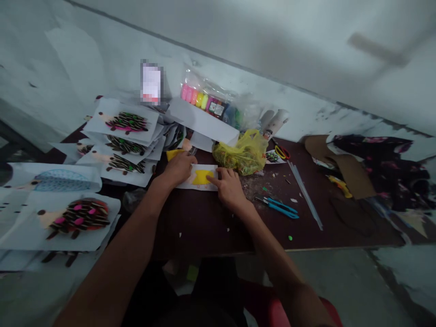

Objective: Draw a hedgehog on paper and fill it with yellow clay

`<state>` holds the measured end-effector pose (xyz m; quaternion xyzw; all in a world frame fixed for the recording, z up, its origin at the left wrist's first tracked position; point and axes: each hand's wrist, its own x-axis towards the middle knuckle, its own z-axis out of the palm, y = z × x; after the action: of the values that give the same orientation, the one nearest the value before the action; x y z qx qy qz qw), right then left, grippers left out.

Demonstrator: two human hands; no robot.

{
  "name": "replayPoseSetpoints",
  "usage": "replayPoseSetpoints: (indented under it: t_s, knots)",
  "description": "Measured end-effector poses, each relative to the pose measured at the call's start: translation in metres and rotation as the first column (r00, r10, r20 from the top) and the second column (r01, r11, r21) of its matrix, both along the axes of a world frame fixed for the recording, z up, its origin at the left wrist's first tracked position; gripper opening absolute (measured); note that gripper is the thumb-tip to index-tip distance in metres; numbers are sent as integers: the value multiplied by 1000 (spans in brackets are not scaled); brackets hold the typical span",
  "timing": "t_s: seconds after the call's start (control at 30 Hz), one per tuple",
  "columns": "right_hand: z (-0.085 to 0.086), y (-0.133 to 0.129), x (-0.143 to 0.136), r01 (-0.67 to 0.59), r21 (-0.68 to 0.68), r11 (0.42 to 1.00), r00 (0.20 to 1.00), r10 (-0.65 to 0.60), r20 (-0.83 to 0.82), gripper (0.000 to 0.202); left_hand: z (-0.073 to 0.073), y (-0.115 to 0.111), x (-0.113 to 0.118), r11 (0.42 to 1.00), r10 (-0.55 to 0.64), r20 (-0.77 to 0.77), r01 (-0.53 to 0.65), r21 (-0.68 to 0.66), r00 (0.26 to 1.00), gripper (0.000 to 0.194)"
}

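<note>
A small white card (186, 184) lies on the dark table (200, 227), with a flat yellow shape (201, 177) on its middle. My left hand (179, 169) rests at the card's left end, fingers bent; whether it pinches anything is hidden. My right hand (230, 187) lies over the card's right end, fingers apart, one fingertip touching the yellow shape. Just behind my left hand is a yellow piece (173, 154). Beyond my right hand sits a yellow plastic bag (243, 154) full of small bits.
Stacked hedgehog pictures (127, 121) fill the left side. At the back are a bag of coloured clay (200, 100) and a white box (204, 122). Blue scissors (281, 208), clear sticks (306, 197), yellow-red scissors (282, 152) and brown cardboard (356, 172) lie to the right.
</note>
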<state>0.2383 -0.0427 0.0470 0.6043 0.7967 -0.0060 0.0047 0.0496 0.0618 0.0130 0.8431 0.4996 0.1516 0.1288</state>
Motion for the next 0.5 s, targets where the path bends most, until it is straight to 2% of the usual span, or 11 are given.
replayPoseSetpoints:
  t_s: [0.1,0.27,0.4,0.5]
  knots:
    - [0,-1,0,13,13,1000,999,-12,-40,46,-1,2,1,1000,2,26,-2,18,1000,28]
    - [-1,11,2,195,181,964,952,-142,-271,55,-3,4,-1,999,-33,104,30,27,994,23]
    - [-5,20,2,223,54,973,903,-185,-387,63,-3,3,-1,1000,-26,152,27,-6,988,30]
    - [-8,22,1,210,21,977,897,-184,-403,56,-1,2,0,997,-12,126,21,-71,992,29]
